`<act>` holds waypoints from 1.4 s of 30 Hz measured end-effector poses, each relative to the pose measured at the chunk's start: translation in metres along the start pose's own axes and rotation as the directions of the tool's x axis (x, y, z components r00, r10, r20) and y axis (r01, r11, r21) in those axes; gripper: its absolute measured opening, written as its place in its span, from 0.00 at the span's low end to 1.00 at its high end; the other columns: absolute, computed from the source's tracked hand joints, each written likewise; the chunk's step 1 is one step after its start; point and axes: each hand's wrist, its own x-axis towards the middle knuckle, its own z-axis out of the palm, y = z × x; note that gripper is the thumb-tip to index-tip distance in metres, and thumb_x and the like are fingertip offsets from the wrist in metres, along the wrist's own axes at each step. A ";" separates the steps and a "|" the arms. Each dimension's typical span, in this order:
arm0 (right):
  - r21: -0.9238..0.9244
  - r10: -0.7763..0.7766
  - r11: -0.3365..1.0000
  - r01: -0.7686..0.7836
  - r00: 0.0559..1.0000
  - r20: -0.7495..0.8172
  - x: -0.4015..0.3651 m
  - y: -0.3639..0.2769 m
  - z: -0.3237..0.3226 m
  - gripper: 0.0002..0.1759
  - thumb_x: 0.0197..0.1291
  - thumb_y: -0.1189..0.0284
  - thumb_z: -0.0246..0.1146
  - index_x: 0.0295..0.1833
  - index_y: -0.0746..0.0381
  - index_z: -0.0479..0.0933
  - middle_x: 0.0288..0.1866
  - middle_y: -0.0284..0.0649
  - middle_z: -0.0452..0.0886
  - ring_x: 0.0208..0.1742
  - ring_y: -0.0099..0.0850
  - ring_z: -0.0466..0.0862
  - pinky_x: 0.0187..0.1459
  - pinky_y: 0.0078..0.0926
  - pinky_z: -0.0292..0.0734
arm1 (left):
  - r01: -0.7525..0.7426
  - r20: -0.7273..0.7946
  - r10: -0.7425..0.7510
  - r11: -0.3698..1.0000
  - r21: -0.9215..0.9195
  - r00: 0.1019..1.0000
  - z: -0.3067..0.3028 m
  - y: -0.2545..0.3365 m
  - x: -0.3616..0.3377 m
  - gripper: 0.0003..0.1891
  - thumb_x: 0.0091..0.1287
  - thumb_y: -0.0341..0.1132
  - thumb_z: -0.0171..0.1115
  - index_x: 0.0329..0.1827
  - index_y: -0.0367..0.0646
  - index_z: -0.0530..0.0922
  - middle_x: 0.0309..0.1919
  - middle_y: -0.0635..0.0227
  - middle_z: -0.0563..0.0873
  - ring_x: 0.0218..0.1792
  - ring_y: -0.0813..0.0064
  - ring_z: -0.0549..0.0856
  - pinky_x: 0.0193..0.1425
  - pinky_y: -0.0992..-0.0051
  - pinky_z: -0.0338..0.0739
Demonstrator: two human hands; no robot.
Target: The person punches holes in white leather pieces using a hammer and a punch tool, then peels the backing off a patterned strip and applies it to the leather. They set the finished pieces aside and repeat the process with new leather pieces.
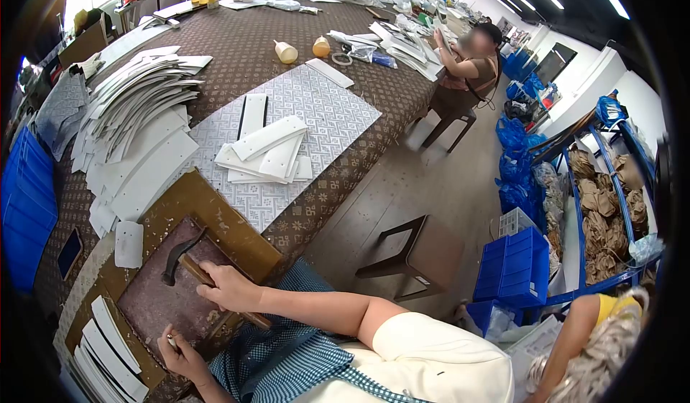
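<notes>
My right hand (228, 288) is closed round the wooden handle of a claw hammer (180, 255). The dark curved head is over a worn reddish-brown slab (154, 299). Lower down, by the slab's near edge, my left hand (184, 358) pinches a short metal rod (172, 343) that looks like a hole punch; its lower end is hidden by the fingers. Beyond the slab a small white rounded piece (129, 245) lies on the brown board (205, 202). Curved white strips (108, 338) are stacked beside my left hand.
A tall stack of white curved pieces (136, 126) stands on the patterned tablecloth (244, 44). White strips with holes (269, 148) lie on a grey patterned sheet (338, 116). A phone (70, 253), blue bin (29, 202), stool (424, 256), seated person (474, 65) and another person's arm (575, 338) are around.
</notes>
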 end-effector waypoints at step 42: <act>0.009 0.007 1.000 -0.007 1.000 0.003 -0.001 -0.003 -0.001 0.22 0.68 0.70 0.61 0.59 0.74 0.67 0.23 0.45 0.79 0.18 0.30 0.80 0.23 0.29 0.76 | -0.049 -0.043 0.049 0.999 -0.012 0.998 0.001 0.010 0.001 0.07 0.74 0.28 0.58 0.49 0.35 0.81 0.32 0.67 0.77 0.32 0.73 0.75 0.39 0.75 0.71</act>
